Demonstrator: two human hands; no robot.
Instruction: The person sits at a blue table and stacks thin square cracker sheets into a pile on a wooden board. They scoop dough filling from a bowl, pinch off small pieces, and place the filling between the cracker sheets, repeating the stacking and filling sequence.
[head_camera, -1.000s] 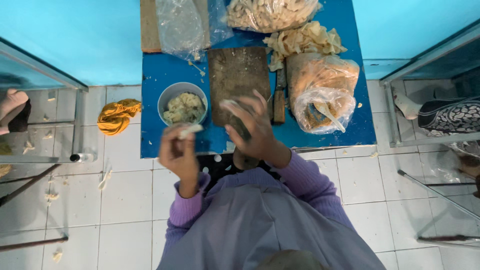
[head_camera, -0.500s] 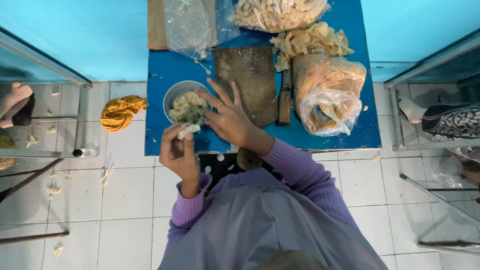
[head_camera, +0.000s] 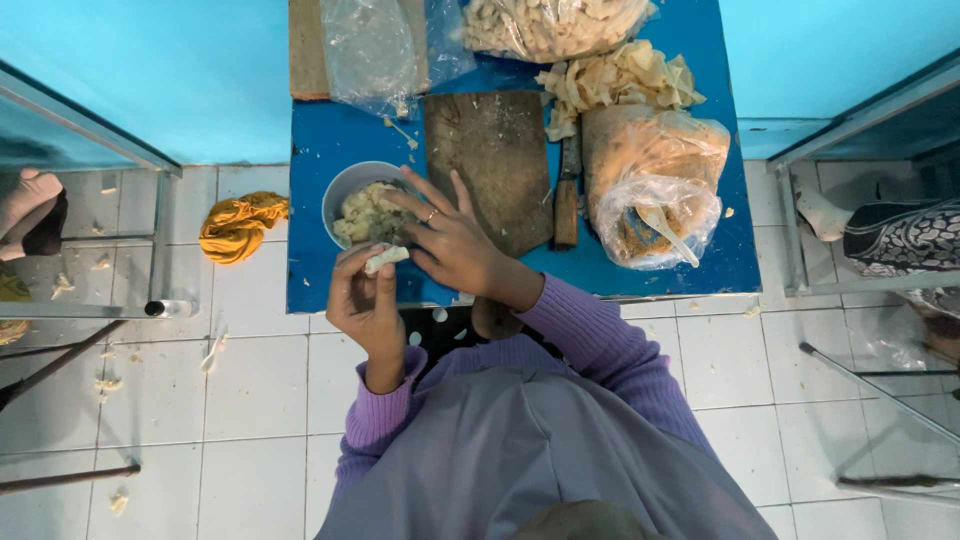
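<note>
My left hand (head_camera: 365, 305) holds a small pale folded dumpling (head_camera: 386, 259) between its fingertips, just below the rim of a grey bowl (head_camera: 340, 188) of pale dumplings. My right hand (head_camera: 455, 245), fingers spread and a ring on one finger, touches the dumpling from the right, over the bowl's near edge. Both sleeves are purple. A worn wooden cutting board (head_camera: 500, 160) lies right of the bowl on the blue table (head_camera: 315, 270).
A knife (head_camera: 567, 195) lies beside the board. A clear bag with filling and a spoon (head_camera: 650, 195), loose wrappers (head_camera: 620, 80) and more plastic bags sit further back. An orange cloth (head_camera: 240, 225) lies on the tiled floor. Another person's foot (head_camera: 30, 205) shows at left.
My right hand has come from above the cutting board leftwards to the bowl and the dumpling in my left hand. The camera view shifted slightly.
</note>
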